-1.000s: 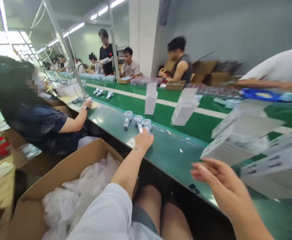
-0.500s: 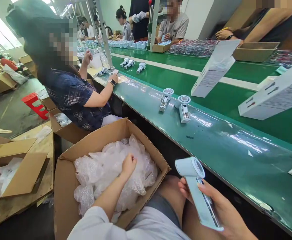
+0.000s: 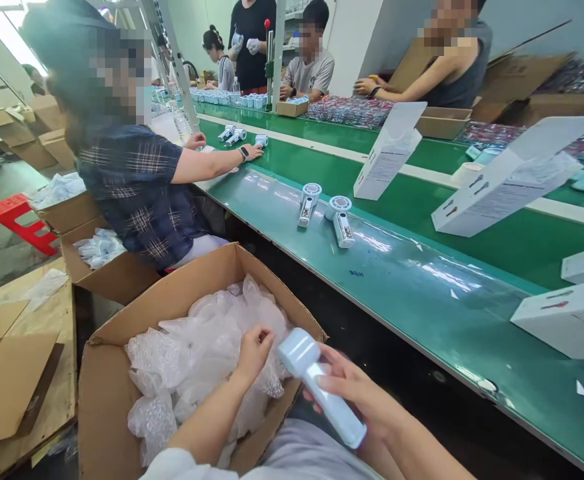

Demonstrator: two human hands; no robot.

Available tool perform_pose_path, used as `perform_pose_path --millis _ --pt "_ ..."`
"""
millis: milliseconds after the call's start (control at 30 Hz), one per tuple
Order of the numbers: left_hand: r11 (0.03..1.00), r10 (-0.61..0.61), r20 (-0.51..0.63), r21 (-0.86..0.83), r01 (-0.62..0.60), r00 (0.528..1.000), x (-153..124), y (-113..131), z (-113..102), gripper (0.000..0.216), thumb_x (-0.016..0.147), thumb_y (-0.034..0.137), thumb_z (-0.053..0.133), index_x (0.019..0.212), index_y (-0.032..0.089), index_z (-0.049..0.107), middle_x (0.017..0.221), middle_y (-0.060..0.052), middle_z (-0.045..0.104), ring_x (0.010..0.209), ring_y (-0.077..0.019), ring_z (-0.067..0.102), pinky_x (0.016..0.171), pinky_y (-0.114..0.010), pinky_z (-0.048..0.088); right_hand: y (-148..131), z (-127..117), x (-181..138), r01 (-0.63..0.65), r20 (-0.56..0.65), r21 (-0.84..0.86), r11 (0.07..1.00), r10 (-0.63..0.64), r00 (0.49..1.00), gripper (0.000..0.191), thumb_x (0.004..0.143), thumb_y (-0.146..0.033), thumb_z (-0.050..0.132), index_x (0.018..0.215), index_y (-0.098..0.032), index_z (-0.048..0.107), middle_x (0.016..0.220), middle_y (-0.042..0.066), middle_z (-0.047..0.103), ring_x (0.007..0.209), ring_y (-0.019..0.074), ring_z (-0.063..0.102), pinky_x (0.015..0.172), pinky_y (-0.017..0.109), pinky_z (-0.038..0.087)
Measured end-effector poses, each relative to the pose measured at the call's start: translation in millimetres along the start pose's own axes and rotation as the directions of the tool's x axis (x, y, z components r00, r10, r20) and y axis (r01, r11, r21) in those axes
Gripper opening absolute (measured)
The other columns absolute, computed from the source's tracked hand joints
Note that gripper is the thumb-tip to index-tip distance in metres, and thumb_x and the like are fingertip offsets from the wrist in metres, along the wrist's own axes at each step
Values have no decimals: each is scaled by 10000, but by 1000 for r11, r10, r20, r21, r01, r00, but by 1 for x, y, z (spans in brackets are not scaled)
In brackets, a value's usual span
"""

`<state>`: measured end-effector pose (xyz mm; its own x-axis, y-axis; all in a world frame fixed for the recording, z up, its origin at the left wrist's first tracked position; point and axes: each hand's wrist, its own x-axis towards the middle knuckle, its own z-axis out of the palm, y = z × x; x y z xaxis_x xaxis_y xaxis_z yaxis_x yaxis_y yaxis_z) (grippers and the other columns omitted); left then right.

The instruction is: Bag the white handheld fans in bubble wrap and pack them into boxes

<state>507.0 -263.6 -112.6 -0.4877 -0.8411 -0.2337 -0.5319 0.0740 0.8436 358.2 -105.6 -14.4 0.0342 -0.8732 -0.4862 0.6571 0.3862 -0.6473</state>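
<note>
My right hand [image 3: 345,387] is wrapped around the handle of a light blue handheld fan [image 3: 336,407]. The fan is tilted, its round head [image 3: 298,352] toward the upper left, near the carton's right edge. My left hand [image 3: 255,353] is closed in a pinch over the open cardboard carton [image 3: 122,390], at a clear bubble-wrap bag [image 3: 271,380]; the exact grip is partly hidden. Many more such bags [image 3: 202,347] fill the carton. Two similar fans [image 3: 308,205] lie on the green bench strip ahead.
A co-worker in a plaid shirt [image 3: 132,193] sits at the left, one hand at a fan [image 3: 261,140] on the green belt [image 3: 317,157]. White boxes [image 3: 477,203] with raised flaps stand on the belt at the right. A red stool [image 3: 22,220] and other cartons are at the left.
My right hand has brought the fan leftward to the carton's edge and turned it so its smooth side shows. My left hand stays over the bags. The co-worker's arm has reached onto the belt.
</note>
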Motion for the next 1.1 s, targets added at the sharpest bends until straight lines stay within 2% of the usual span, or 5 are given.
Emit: perform_pose_path --millis 100,267,367,633,1100 --pt "961 190 71 -217 -171 979 -29 23 -19 110 743 257 596 754 163 652 769 -20 666 746 -161 595 721 -268 468 -1 11 19 -86 115 10 996 84 990 1005 635 -312 830 1440 -217 236 854 26 649 721 226 681 595 314 531" --pt "826 -67 -48 -563 29 997 -42 38 -37 232 717 385 623 688 156 609 559 30 526 510 -101 452 503 -221 364 0 15 22 -112 95 -36 993 115 989 636 666 -278 772 1211 -148 472 866 53 659 680 179 668 554 260 526" --pt "891 96 -85 -438 -124 992 -49 43 -44 232 795 379 597 719 162 623 602 16 543 562 -112 478 552 -235 391 0 15 10 -104 -13 -75 992 103 995 500 665 -264 757 1085 -164 505 827 46 662 657 194 675 525 268 525" --pt "647 757 40 104 -756 653 -89 55 -31 211 904 156 414 846 187 615 759 -61 648 733 -178 581 680 -298 469 11 24 -1 40 -255 47 998 -27 967 417 655 -263 785 915 -194 467 727 23 655 603 191 666 527 289 542" --pt "911 231 105 -372 -178 967 -103 119 -9 224 872 344 531 754 164 593 664 -2 563 610 -122 502 556 -223 412 8 25 -39 -232 -416 215 949 304 857 169 857 -295 619 759 -175 552 646 24 602 533 125 568 524 230 502"
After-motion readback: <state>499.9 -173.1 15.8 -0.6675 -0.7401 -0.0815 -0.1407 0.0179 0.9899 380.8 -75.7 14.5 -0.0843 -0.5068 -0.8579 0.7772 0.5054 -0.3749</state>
